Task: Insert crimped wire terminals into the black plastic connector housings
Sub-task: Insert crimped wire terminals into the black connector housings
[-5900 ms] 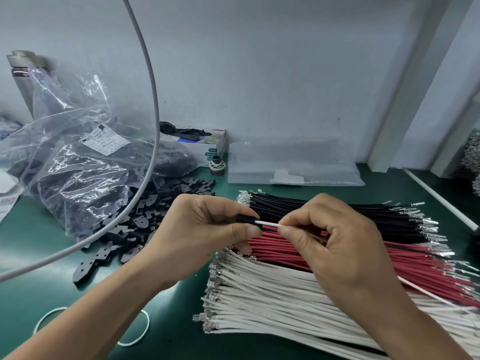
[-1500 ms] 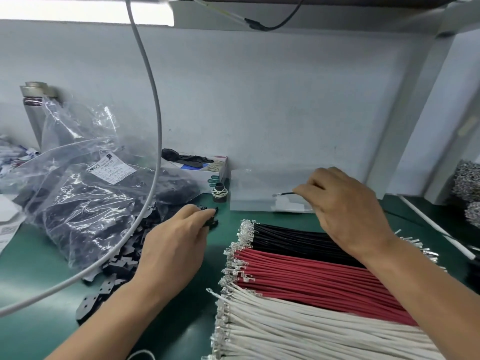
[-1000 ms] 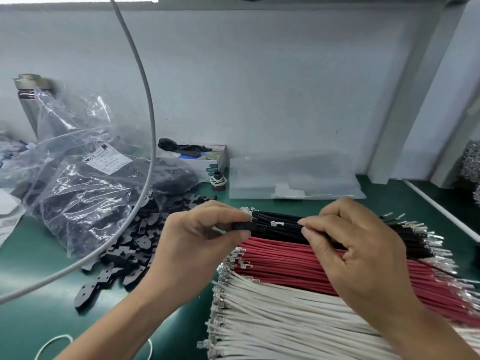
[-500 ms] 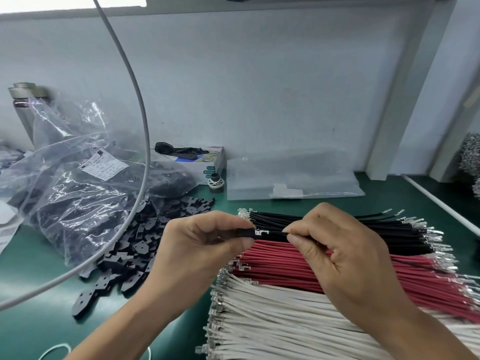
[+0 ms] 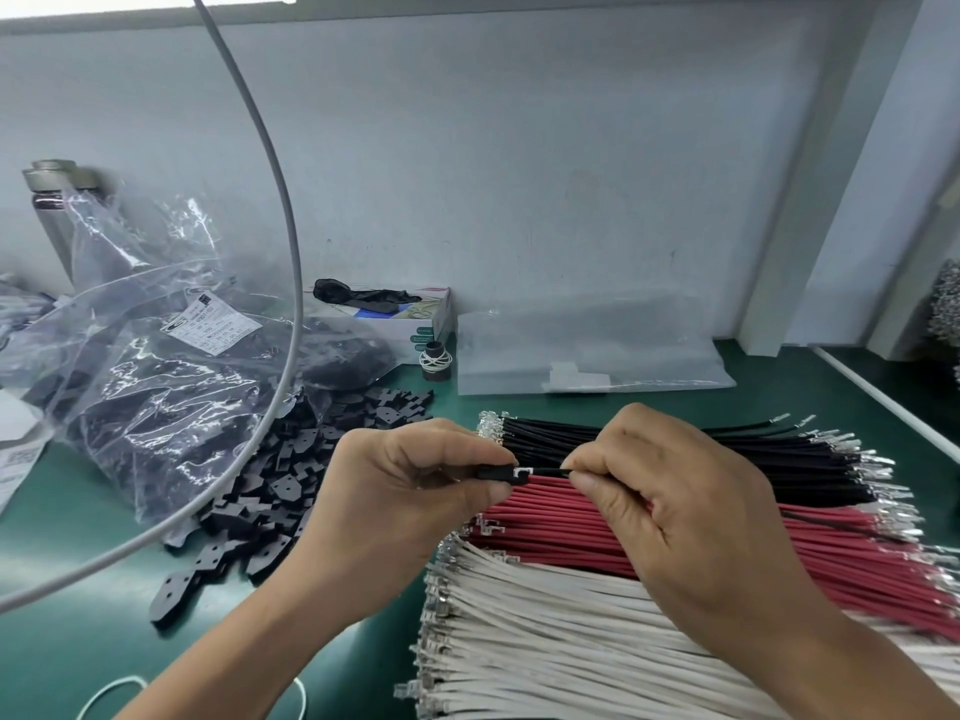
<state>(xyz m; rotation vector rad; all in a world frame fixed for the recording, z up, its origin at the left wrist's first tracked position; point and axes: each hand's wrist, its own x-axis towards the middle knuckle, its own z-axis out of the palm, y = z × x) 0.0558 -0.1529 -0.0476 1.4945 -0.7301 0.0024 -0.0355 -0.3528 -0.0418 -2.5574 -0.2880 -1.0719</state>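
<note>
Three wire stacks, black [image 5: 675, 449], red [image 5: 727, 543] and white [image 5: 545, 631], take up most of the right half of the green desk [image 5: 67, 646]. They lie side by side and sorted by colour, metal ends all pointing left toward the work spot, probably so the right hand can pull one without turning it.

The clear bag [image 5: 130, 376] of black parts slumps at left, and a loose pile of black housings [image 5: 270, 491] is spilled out beside it, in easy reach of the left hand. A second, flat clear bag [image 5: 587, 350] lies at the back by the wall.

Left hand [image 5: 410, 491] pinches one black housing [image 5: 493, 472] between thumb and forefinger, open end facing right, held above the wire stacks, which likely steadies it as a fixed target. Right hand [image 5: 670, 506] pinches a single black wire [image 5: 550, 471] just behind its metal terminal [image 5: 523, 471], close grip for stiffness, I'd guess.

The terminal sits right at the housing mouth. I can't tell how far in it is. Insertion looks underway, not finished; next needs a straight push until it seats.
</note>
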